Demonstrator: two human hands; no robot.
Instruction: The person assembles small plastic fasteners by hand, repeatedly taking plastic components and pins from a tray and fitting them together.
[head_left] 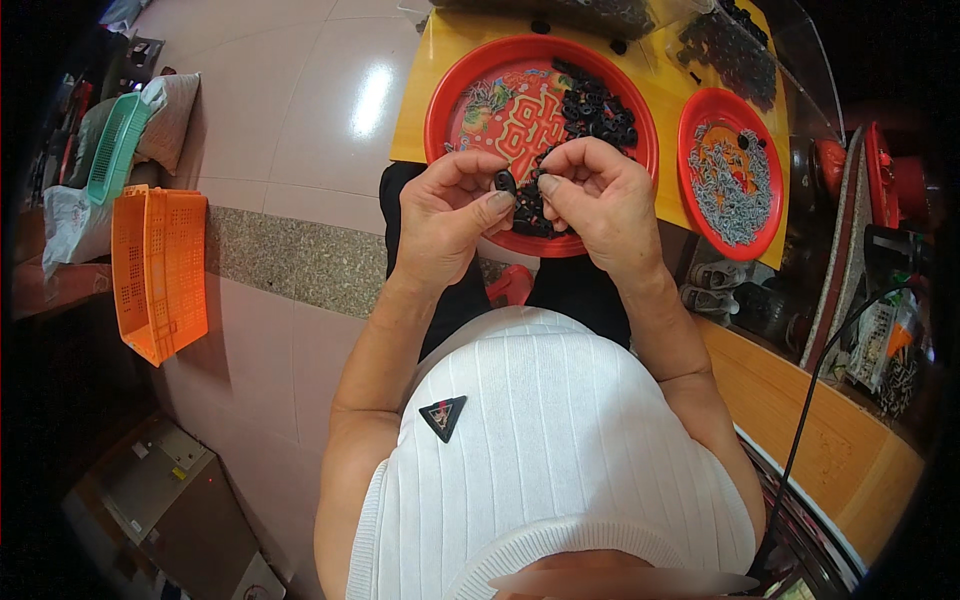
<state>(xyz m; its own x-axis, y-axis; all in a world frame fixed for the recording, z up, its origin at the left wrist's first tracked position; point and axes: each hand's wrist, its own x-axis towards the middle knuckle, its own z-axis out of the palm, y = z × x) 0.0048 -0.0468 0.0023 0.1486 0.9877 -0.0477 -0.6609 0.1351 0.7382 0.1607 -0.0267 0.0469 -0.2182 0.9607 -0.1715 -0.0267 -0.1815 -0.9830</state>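
Note:
Over the near edge of a large red tray [437, 110], my two hands are raised close together. My left hand [450, 205] pinches a small black plastic part [505, 182] between thumb and fingertips. My right hand [605, 200] is closed in a pinch a little to the right of it; whatever it holds is too small to make out. Black plastic parts [600, 110] are heaped on the right side of the tray and below my hands. A small group of screws [488, 97] lies at the tray's left, on its printed bottom.
A smaller red tray [688, 165] full of silvery screws [735, 190] stands at the right on the yellow table [410, 125]. Behind it is a clear container of black parts [725, 55]. An orange crate [160, 275] and a green basket [118, 148] are at the left.

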